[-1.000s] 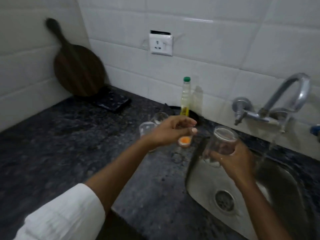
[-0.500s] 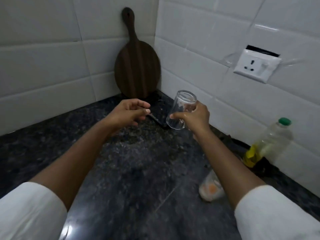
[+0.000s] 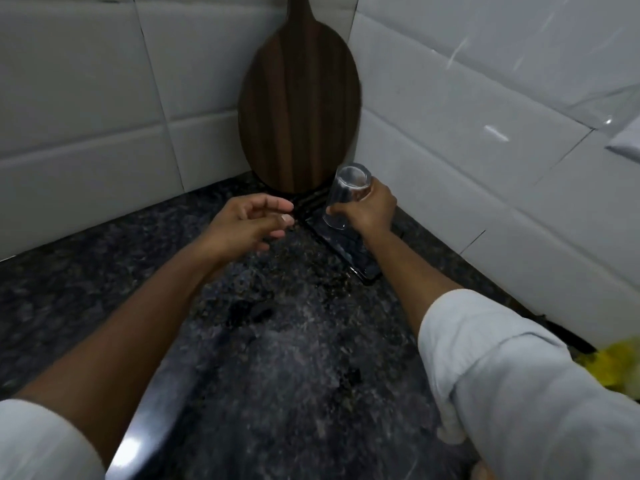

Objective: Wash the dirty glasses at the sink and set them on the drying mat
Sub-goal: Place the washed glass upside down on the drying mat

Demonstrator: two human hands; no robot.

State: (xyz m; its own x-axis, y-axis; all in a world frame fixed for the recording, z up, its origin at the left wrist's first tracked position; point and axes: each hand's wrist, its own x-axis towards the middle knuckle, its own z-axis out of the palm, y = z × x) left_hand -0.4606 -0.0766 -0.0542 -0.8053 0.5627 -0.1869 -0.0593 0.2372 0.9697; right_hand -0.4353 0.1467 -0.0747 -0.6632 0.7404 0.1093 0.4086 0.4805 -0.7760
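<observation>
My right hand (image 3: 372, 209) grips a clear glass (image 3: 344, 197) turned upside down, its rim at or just above the dark drying mat (image 3: 349, 252) in the counter's far corner; I cannot tell whether it touches. My left hand (image 3: 251, 225) hovers just left of the mat with curled, parted fingers and nothing in it. The sink and the other glasses are out of view.
A round dark wooden cutting board (image 3: 299, 109) leans upright in the tiled corner right behind the mat. White tiled walls close in on the left and right. The dark speckled counter (image 3: 277, 358) spreads toward me. A yellow blur of a bottle (image 3: 614, 367) sits at the right edge.
My view swung left from the sink to the corner. My right hand carried the glass from the sink, flipped it over and lowered it onto the mat. My left hand followed alongside.
</observation>
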